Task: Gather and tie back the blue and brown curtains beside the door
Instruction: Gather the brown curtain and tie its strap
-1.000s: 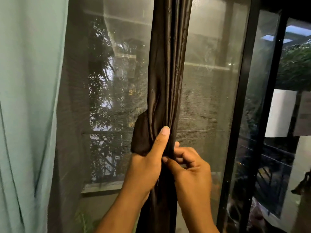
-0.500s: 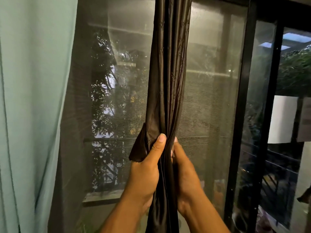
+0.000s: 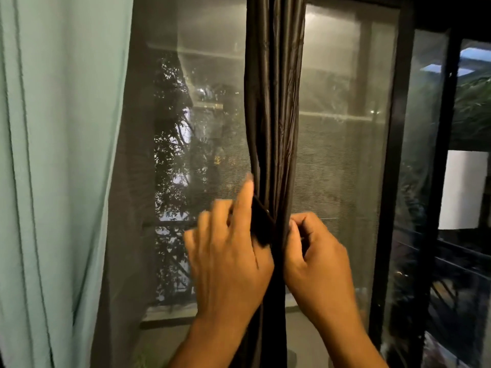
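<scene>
The brown curtain (image 3: 273,102) hangs gathered into a narrow bundle in front of the mesh screen. My left hand (image 3: 228,256) is on its left side, blurred, with the fingers spread. A dark brown tie strap (image 3: 261,221) is caught between its index finger and thumb, against the bundle. My right hand (image 3: 316,258) is on the right side, fingers curled, pinching the bundle's edge at the same height. The blue curtain (image 3: 53,155) hangs loose along the left edge, and neither hand touches it.
A grey mesh screen (image 3: 340,168) fills the opening behind the curtain, with dark trees and lights beyond. The black door frame (image 3: 393,181) runs down the right, next to a glass panel (image 3: 467,208). A low sill (image 3: 170,312) sits at the bottom.
Both hands have let go of their tight grip round the bundle. The left hand has swung out leftward and spread its fingers. The right hand has turned and now pinches the bundle's right edge.
</scene>
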